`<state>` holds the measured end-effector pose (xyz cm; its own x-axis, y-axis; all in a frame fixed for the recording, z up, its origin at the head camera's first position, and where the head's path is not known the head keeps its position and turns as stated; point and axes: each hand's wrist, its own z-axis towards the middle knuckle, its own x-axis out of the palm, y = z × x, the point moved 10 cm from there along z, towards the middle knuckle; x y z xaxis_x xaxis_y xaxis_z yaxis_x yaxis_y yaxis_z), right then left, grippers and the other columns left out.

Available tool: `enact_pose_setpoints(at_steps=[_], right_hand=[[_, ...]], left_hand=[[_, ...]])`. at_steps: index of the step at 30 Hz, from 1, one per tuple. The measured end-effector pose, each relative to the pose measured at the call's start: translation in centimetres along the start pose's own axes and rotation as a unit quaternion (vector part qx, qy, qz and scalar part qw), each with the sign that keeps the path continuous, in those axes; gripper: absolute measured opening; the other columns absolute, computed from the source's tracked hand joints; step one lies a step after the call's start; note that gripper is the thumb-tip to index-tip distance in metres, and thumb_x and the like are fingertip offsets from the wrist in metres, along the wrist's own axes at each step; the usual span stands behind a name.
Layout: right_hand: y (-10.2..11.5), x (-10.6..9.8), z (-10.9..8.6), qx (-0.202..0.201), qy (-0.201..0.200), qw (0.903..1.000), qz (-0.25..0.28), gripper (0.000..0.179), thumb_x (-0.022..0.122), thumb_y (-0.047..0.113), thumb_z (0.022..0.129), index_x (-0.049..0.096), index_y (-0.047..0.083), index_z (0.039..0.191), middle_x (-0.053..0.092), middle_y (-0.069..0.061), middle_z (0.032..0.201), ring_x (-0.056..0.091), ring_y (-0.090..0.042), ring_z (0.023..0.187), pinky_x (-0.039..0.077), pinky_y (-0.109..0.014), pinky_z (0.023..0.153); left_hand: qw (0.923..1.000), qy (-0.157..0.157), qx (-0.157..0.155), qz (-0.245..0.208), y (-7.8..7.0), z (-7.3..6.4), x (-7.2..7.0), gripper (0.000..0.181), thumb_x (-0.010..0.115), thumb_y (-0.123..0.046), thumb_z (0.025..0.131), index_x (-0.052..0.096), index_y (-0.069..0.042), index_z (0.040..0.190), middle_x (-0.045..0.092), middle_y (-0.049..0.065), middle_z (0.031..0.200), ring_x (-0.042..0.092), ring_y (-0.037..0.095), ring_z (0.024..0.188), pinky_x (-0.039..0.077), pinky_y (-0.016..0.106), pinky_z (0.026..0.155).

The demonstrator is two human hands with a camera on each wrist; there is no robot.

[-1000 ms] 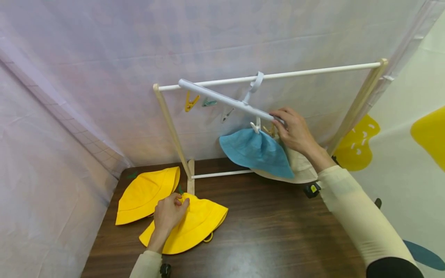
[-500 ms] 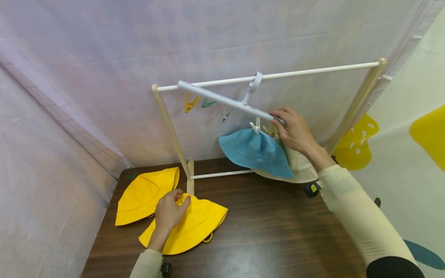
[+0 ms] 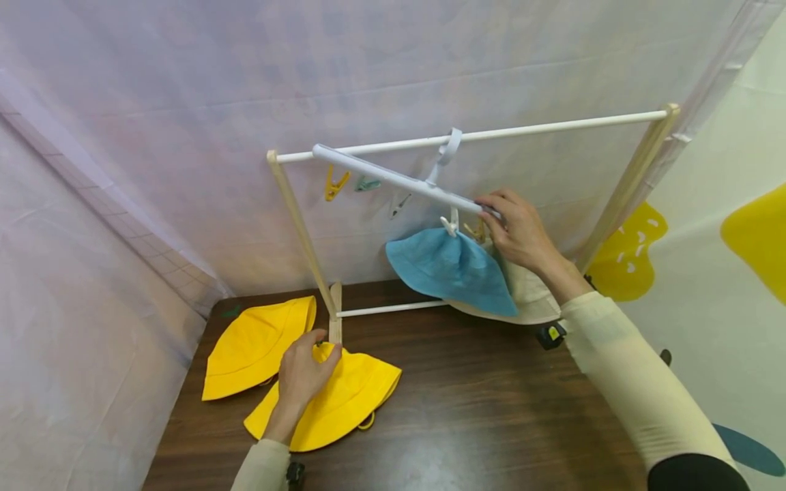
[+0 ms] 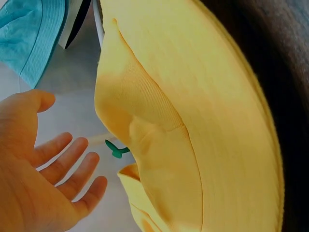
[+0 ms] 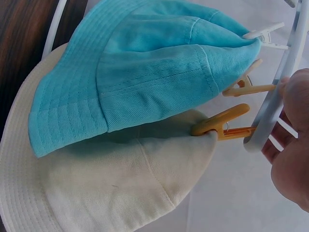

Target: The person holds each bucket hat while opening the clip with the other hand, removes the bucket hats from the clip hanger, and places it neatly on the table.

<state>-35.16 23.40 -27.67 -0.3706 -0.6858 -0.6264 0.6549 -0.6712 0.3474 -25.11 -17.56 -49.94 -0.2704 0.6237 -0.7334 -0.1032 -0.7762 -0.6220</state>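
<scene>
My right hand pinches the right end of a pale clip hanger, which hooks over a white rail and tilts down to the right. From its white clip hangs a blue bucket hat. Behind it a cream bucket hat hangs by an orange clip. At the lower left, my left hand hovers over a yellow hat, its fingers loosely spread, holding nothing in the left wrist view. Another yellow hat lies on the table behind that hand; a green stem shows beyond the nearer hat's crown.
A wooden-ended rack with a white top rail stands on the brown table. On the hanger's left half dangle a yellow clip, a green clip and a white clip. A pale curtain backs the rack.
My left hand has shifted slightly up and right over the nearer yellow hat, its thumb and fingers a bit farther apart. The right hand keeps its hold on the hanger end.
</scene>
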Motion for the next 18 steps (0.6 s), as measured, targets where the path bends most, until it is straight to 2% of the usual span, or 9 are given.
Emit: enact_pose_setpoints(at_steps=[5,10,14,18], right_hand=[[0.1,0.0,0.0,-0.003,0.000,1.0000,0.000,0.025,0.071,0.003,0.109,0.077,-0.006,0.131,0.075,-0.025,0.117,0.067,-0.037,0.094,0.048,-0.043,0.082],[0.1,-0.1,0.0,0.000,-0.003,1.0000,0.003,0.025,0.071,0.003,0.108,0.077,-0.005,0.131,0.075,-0.025,0.117,0.068,-0.038,0.095,0.048,-0.044,0.083],[0.0,-0.1,-0.1,0.003,0.000,1.0000,0.003,0.025,0.070,0.003,0.109,0.077,-0.005,0.132,0.076,-0.025,0.118,0.069,-0.039,0.095,0.048,-0.045,0.082],[0.0,-0.1,0.0,0.006,0.005,1.0000,0.002,0.026,0.070,0.003,0.109,0.077,-0.005,0.133,0.075,-0.025,0.119,0.069,-0.038,0.096,0.048,-0.044,0.082]], left_hand=[[0.9998,0.000,0.019,0.002,-0.6,0.0,0.2,0.053,0.088,-0.037,0.097,0.078,-0.004,0.136,0.082,0.018,0.131,0.078,0.041,0.116,0.065,0.059,0.099],[0.9985,-0.008,0.053,0.006,-1.5,0.1,0.1,0.054,0.088,-0.037,0.097,0.078,-0.003,0.138,0.081,0.020,0.135,0.079,0.042,0.118,0.066,0.060,0.100],[0.9969,-0.011,0.078,0.006,-2.2,0.1,0.0,0.055,0.089,-0.036,0.098,0.077,-0.002,0.139,0.079,0.022,0.140,0.077,0.045,0.125,0.064,0.062,0.105],[0.9964,0.003,0.084,0.005,-2.7,0.2,0.2,0.056,0.087,-0.037,0.099,0.075,-0.005,0.143,0.075,0.022,0.147,0.073,0.045,0.134,0.061,0.064,0.112]])
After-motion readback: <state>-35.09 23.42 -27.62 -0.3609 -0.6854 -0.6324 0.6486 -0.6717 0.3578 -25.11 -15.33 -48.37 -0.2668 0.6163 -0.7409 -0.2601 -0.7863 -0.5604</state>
